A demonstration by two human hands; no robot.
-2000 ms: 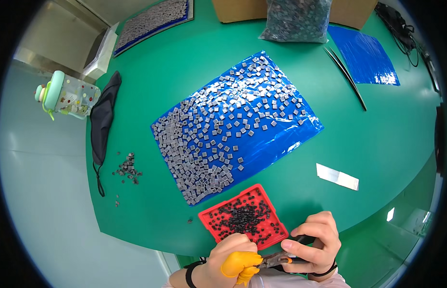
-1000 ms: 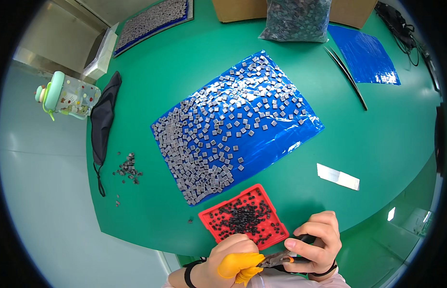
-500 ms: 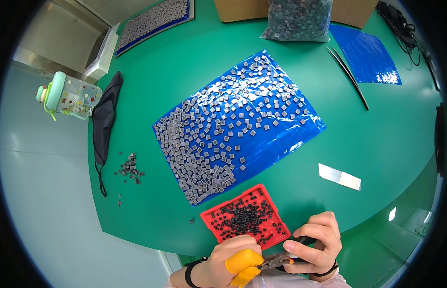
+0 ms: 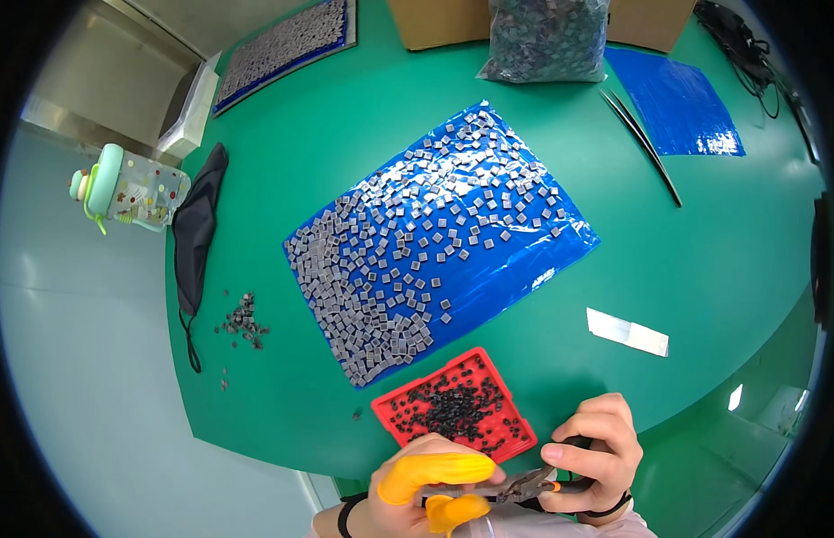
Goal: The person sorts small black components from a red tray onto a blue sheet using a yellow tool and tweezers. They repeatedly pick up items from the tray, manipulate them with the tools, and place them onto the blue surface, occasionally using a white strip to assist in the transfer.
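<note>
My right hand grips a pair of pliers with black and orange handles, held low in front of me. Yellow finger covers wrap the thumb and index finger of my left hand. Those two fingers close around a narrow greyish thing at the plier jaws; its kind is hard to make out. Just beyond both hands lies a shallow red tray, tilted on the table. Many small black pieces are heaped in its middle and scattered around.
A blue sheet covered with small grey square pieces fills the mid-table. Tweezers, a white strip, a blue film, and a bag of pieces surround it. Leftward are a black mask, bottle and dark pieces.
My left thumb and index finger have spread slightly apart, showing more of the greyish thing between them. My right hand stays on the pliers. The whole view has shifted slightly.
</note>
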